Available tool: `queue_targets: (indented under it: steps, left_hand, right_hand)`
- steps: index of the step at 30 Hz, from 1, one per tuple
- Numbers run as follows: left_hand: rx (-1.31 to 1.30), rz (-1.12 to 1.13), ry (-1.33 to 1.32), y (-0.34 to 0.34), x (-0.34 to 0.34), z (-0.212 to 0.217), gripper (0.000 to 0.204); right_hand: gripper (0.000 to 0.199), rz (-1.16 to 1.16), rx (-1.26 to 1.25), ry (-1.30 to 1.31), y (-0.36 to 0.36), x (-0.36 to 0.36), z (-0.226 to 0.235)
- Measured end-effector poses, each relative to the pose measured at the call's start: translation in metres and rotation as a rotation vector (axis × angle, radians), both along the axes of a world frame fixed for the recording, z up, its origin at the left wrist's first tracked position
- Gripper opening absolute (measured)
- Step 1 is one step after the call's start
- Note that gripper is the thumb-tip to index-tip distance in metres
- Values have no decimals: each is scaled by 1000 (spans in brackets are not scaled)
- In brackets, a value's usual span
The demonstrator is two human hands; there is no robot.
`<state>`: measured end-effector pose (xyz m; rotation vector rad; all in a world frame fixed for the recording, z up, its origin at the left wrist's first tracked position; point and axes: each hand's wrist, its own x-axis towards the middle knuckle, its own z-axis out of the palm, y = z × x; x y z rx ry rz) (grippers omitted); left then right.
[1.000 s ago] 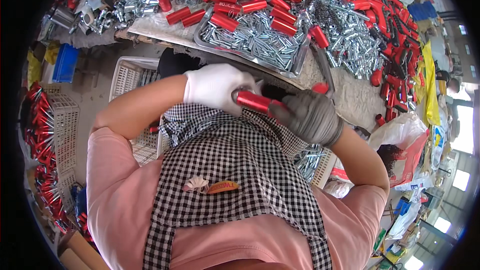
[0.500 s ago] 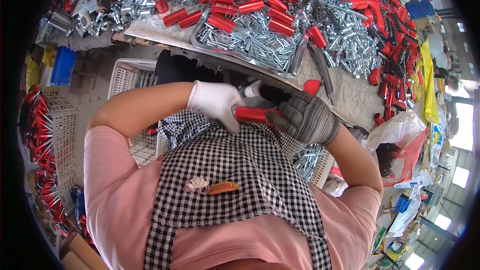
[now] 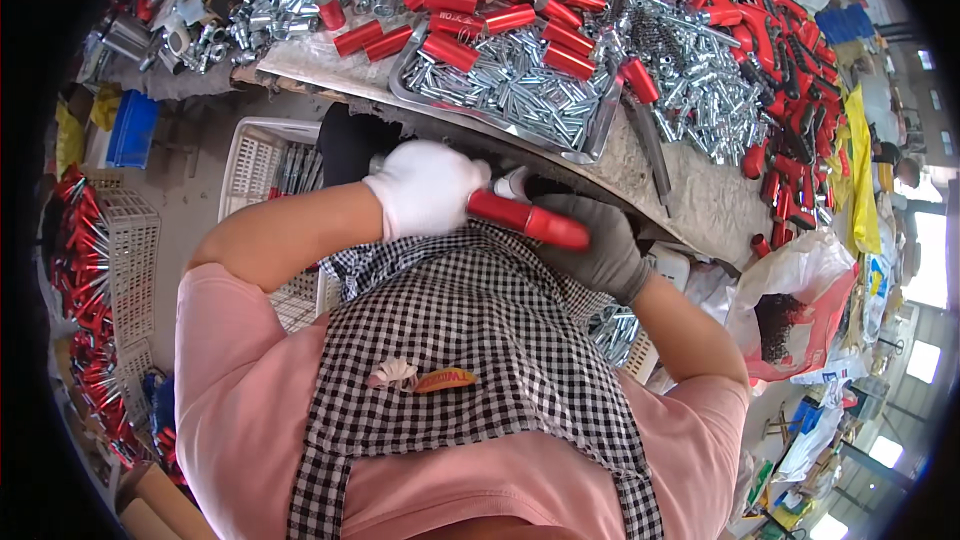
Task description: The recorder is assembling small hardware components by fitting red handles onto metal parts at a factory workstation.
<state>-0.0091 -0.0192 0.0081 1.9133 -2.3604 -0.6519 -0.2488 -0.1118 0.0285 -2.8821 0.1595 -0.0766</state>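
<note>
My left hand (image 3: 428,190), in a white glove, is closed round a red metal tube (image 3: 497,209) in front of my apron. In a grey glove, my right hand (image 3: 606,248) grips a red rounded handle piece (image 3: 558,229). The tube and the handle piece lie in one line, end against end; whether one sits inside the other I cannot tell. Just beyond both hands, a pale cylindrical part (image 3: 512,183) shows at the bench edge. The fingertips of my right hand are partly hidden behind the handle piece.
On the bench (image 3: 690,195) stands a metal tray (image 3: 598,140) of silver pins with red tubes on top. Springs, silver sleeves and black-and-red handles are heaped around it. White crates (image 3: 235,165) stand below at the left. A white-and-red sack (image 3: 790,305) is at the right.
The red handle piece, which stuck out past my right hand toward the bench, now lies against the tube's end. My right hand has turned and come down and inward.
</note>
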Motion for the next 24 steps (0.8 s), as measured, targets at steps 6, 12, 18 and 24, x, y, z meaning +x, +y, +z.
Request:
queue_targets:
  steps: [6,12,18,24]
  left_hand:
    - [-242,25,51,-6,2,-6,19]
    - [441,-140,359,4,2,-31,22]
    - [-18,-20,-133,-3,15,11,17]
    - [-1002,43,-198,-26,42,38,22]
  right_hand:
    - [43,-361,656,-237,1,-3,-16]
    - [51,224,-179,-208,-6,-4,-18]
    - [70,-527,963,-19,16,14,-16]
    - [74,-445,1371,-618,37,32,-24]
